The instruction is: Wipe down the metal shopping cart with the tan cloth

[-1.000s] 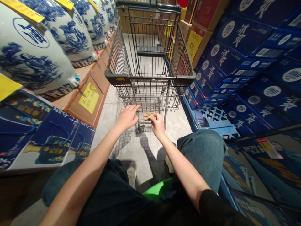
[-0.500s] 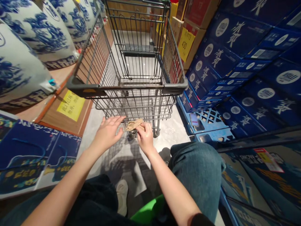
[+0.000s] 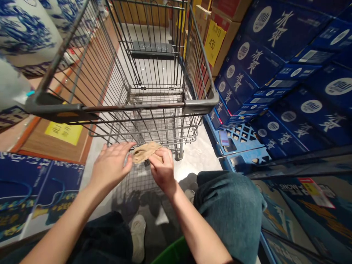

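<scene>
a: what's around us?

b: we're in a shop aisle. ahead of our fingers stands a wire shopping cart point(image 3: 132, 107), with stacked blue printed cartons point(image 3: 264, 55) on a blue plastic pallet point(image 3: 244, 137) to their right, and blue-and-white porcelain jars point(image 3: 24, 25) far off to their left.

a: and what do we have in hand?

b: our right fingers point(image 3: 156, 157) are closed, pinching a crumpled tan scrap point(image 3: 144, 152) just below the cart's near rail. we can't tell whether it's paper or cloth.

a: the other hand?

b: our left fingers point(image 3: 121, 150) are open and spread, just beside the scrap. we can't tell if they touch it.
</scene>
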The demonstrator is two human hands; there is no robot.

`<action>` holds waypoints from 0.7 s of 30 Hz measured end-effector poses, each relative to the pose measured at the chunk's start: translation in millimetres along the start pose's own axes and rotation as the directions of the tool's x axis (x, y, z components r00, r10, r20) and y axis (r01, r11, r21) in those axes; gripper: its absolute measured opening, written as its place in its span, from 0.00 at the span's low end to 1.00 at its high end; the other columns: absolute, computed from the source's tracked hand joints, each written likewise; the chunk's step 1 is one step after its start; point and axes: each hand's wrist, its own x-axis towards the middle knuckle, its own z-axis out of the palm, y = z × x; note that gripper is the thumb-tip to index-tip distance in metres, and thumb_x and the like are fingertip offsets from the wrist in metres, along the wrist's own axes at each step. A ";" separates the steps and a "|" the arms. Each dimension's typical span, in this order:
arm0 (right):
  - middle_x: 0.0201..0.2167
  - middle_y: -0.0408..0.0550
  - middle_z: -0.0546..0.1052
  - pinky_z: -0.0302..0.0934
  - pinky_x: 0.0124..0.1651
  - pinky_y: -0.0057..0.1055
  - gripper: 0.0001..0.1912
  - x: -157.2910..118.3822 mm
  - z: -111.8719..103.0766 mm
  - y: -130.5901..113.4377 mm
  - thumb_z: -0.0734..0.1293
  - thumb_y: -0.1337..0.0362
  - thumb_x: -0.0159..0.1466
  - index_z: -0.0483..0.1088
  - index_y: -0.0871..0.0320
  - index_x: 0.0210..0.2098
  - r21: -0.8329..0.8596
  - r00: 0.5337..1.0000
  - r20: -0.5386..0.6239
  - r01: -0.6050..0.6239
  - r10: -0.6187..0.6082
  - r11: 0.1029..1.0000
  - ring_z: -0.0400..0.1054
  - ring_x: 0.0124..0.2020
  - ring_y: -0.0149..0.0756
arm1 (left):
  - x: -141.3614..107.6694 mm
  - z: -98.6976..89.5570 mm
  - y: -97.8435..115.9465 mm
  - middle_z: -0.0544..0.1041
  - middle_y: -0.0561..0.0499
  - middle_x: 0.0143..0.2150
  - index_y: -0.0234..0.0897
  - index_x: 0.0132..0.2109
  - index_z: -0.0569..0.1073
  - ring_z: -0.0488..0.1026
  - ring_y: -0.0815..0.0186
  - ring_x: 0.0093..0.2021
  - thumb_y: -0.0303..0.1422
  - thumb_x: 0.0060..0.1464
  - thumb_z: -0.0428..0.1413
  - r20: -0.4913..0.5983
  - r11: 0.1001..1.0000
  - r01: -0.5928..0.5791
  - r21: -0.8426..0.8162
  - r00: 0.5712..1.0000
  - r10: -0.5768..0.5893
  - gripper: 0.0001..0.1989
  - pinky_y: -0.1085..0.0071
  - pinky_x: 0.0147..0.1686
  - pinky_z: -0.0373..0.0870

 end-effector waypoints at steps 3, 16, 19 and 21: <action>0.44 0.53 0.75 0.71 0.58 0.43 0.17 4.0 -0.6 9.0 0.63 0.72 0.71 0.84 0.51 0.43 -0.042 1.000 -0.019 -0.006 0.005 0.999 0.68 0.53 0.44 | 0.8 0.7 1.3 0.81 0.38 0.64 0.35 0.66 0.76 0.76 0.45 0.67 0.39 0.68 0.39 -0.012 1.000 0.004 -0.017 1.000 -0.005 0.30 0.39 0.74 0.63; 0.43 0.52 0.74 0.71 0.55 0.40 0.16 4.5 -8.2 36.2 0.66 0.76 0.66 0.84 0.54 0.43 -0.130 0.990 0.109 -0.079 0.094 0.988 0.70 0.50 0.43 | 6.9 -0.2 8.9 0.79 0.36 0.66 0.32 0.67 0.75 0.74 0.45 0.68 0.33 0.65 0.45 -0.027 0.999 -0.008 -0.036 1.000 0.007 0.29 0.37 0.74 0.61; 0.42 0.51 0.74 0.71 0.52 0.37 0.19 -1.4 -11.5 35.1 0.65 0.79 0.64 0.84 0.55 0.43 -0.151 0.974 0.174 -0.118 0.144 0.981 0.69 0.49 0.43 | 9.2 -1.9 12.6 0.78 0.37 0.67 0.33 0.69 0.74 0.73 0.46 0.70 0.32 0.65 0.47 0.010 1.000 0.009 -0.027 1.000 -0.008 0.29 0.38 0.74 0.61; 0.43 0.52 0.75 0.70 0.55 0.39 0.19 -0.7 -16.1 28.1 0.65 0.78 0.65 0.84 0.55 0.46 -0.148 0.974 0.186 -0.101 0.128 0.984 0.69 0.50 0.44 | 9.8 -3.2 14.8 0.77 0.37 0.69 0.33 0.70 0.73 0.72 0.46 0.71 0.31 0.65 0.47 0.025 1.000 0.011 -0.028 1.000 -0.011 0.29 0.38 0.75 0.60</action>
